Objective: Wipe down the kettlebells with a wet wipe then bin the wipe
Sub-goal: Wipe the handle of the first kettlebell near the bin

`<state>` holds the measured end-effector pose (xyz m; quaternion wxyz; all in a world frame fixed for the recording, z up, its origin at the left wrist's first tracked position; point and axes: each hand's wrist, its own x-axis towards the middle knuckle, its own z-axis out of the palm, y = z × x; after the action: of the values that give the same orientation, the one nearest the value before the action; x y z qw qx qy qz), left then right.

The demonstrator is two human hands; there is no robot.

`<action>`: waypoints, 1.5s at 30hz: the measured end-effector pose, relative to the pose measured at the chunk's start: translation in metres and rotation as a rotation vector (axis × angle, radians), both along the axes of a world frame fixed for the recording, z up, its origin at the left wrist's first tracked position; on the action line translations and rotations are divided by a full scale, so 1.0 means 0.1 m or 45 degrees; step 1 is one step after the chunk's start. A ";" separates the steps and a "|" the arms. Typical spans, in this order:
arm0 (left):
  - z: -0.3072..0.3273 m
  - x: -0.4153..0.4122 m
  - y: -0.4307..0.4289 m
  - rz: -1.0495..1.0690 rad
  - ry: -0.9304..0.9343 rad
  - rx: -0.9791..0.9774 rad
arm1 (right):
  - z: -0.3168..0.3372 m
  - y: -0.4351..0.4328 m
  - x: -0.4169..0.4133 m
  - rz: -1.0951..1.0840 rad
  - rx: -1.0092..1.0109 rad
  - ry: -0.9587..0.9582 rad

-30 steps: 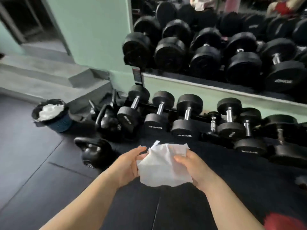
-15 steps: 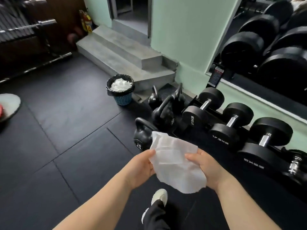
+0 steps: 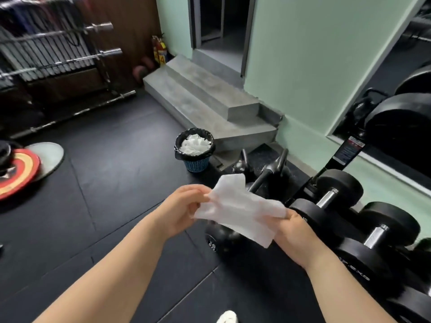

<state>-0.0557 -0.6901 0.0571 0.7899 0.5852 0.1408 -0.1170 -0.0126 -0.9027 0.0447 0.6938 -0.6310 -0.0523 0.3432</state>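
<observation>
White wet wipe (image 3: 242,212) hangs between my left hand (image 3: 184,208) and right hand (image 3: 295,233), both pinching its edges above the nearest kettlebell (image 3: 217,241) on the floor (image 3: 116,183); wiping seems unstarted, so I must lower it.

1. On the dumbbell (image 3: 360,266), end face: white marking, readable part ".5KG"; the leading characters are covered.
2. On the kettlebell (image 3: 218,241), lower body: white number, too blurred to read.
3. On the rack post, sticker (image 3: 348,148): red, white and black print, too small to read.
</observation>
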 end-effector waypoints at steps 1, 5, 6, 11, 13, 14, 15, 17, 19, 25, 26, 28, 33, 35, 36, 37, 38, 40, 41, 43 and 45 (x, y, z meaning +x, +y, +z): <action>0.06 0.11 0.08 -0.061 0.019 0.112 | 0.03 0.02 0.10 0.103 -0.089 -0.076; -0.23 0.38 0.16 -0.186 0.234 0.771 | -0.20 0.15 0.36 0.302 -0.609 -0.410; -0.35 0.41 0.13 -0.167 0.254 0.889 | -0.28 0.20 0.39 0.344 -0.682 -0.478; -0.54 0.68 0.19 0.034 -0.016 1.026 | -0.44 0.35 0.62 0.275 -0.747 -0.430; -0.60 0.78 0.27 0.056 0.003 0.977 | -0.48 0.37 0.69 0.255 -0.648 -0.239; -0.65 0.81 0.30 0.030 0.024 0.927 | -0.48 0.39 0.71 0.219 -0.572 -0.116; -0.68 0.85 0.31 -0.013 0.039 0.873 | -0.47 0.40 0.73 0.187 -0.492 0.007; -0.71 0.99 0.34 -0.080 0.025 0.807 | -0.48 0.43 0.81 0.160 -0.425 0.126; -0.71 1.15 0.34 -0.143 -0.040 0.804 | -0.52 0.51 0.89 0.202 -0.480 0.111; -0.93 1.56 0.57 -0.324 -0.058 0.766 | -0.83 0.88 1.05 0.018 -0.620 0.020; -1.05 1.62 0.63 -0.328 -0.055 0.789 | -0.95 0.89 1.12 -0.080 -0.621 0.044; -1.33 1.74 0.68 -0.325 -0.054 0.784 | -1.25 0.85 1.28 -0.227 -0.625 0.048; -2.45 1.99 0.55 -0.227 -0.096 0.772 | -2.17 0.64 1.63 -0.525 -0.589 -0.040; -3.00 2.05 0.50 -0.218 -0.141 0.779 | -2.62 0.53 1.70 -0.681 -0.593 -0.123; -3.30 2.06 0.49 -0.226 -0.156 0.793 | -2.85 0.49 1.71 -0.730 -0.623 -0.178; -3.58 2.06 0.48 -0.238 -0.171 0.812 | -3.07 0.47 1.72 -0.763 -0.649 -0.228; -3.84 2.07 0.49 -0.242 -0.186 0.839 | -3.28 0.47 1.73 -0.792 -0.661 -0.273; -4.33 2.12 0.54 -0.237 -0.256 0.932 | -3.68 0.49 1.75 -0.830 -0.674 -0.343; -4.55 2.17 0.58 -0.243 -0.292 0.983 | -3.88 0.52 1.77 -0.818 -0.690 -0.371; -4.92 2.26 0.69 -0.314 -0.320 1.026 | -4.26 0.62 1.75 -0.740 -0.750 -0.410; -5.23 2.33 0.79 -0.393 -0.329 1.003 | -4.62 0.75 1.69 -0.672 -0.773 -0.442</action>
<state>0.1777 -0.6109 -0.4655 0.4908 0.8657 -0.0143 -0.0970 0.1561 -0.8275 -0.4171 0.5218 -0.8463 0.0982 0.0427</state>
